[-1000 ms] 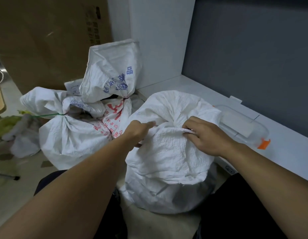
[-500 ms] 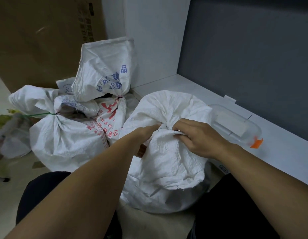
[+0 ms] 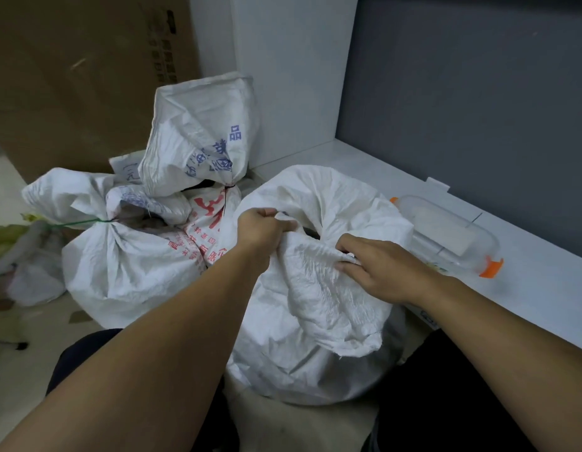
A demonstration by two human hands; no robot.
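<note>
Both hands, left hand and right hand, grip the sack, hiding its mouth.

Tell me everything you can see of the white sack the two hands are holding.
The white sack looks like woven plastic, crinkled and plain. It stands full on the floor, close beside the white ledge. Its mouth is untied, with a dark gap and a frayed flap folded forward. The left hand grips bunched fabric at the mouth; the right hand pinches the folded rim.
</note>
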